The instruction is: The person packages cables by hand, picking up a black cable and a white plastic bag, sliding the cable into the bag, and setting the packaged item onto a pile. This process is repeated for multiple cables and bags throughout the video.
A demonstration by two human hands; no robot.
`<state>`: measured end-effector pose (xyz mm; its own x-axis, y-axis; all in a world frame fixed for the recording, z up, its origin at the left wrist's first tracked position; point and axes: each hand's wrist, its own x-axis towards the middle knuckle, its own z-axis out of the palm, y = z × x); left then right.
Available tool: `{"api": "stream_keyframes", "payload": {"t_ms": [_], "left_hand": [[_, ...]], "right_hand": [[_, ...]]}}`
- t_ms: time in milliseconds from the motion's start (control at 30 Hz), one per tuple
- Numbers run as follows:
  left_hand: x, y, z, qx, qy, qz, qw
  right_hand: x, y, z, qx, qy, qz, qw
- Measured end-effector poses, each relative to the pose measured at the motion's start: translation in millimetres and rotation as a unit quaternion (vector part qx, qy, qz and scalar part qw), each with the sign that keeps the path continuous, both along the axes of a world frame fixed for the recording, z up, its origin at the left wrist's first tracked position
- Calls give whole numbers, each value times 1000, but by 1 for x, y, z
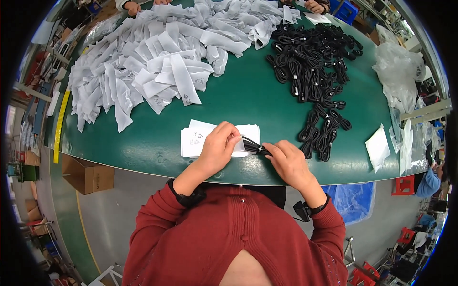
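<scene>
At the near edge of the green table, my left hand [220,148] pinches the open end of a white flat bag [238,148]. My right hand [288,162] grips a coiled, tied black cable [252,146]. The cable's left end lies at the bag's mouth, partly inside it. Beneath both is a stack of white flat bags [188,148] with small dark print. My left hand covers part of the stack, and my right fingers hide the cable's right end.
Filled white bags [143,71] form a large heap at the far left. Bundled black cables [315,71] are piled on the right of the green table [229,105]. Clear plastic [398,66] hangs over the right edge. Other people's hands [131,7] show at the far edge.
</scene>
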<state>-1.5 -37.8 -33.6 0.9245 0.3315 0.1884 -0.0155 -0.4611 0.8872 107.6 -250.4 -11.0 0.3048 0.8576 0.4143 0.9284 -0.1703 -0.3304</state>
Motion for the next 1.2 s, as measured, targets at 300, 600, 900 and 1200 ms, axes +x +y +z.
{"api": "stream_keyframes", "payload": {"t_ms": [300, 600, 900, 1200], "left_hand": [[4, -4, 20, 181, -146, -90, 968], [9, 27, 38, -90, -95, -61, 990], [39, 129, 73, -90, -101, 81, 987], [44, 197, 74, -169, -221, 190, 941]], "right_hand": [[-7, 10, -21, 66, 518, -51, 851], [-10, 35, 13, 203, 182, -34, 962], [39, -12, -27, -116, -110, -377, 912], [45, -26, -38, -48, -56, -345, 936]]}}
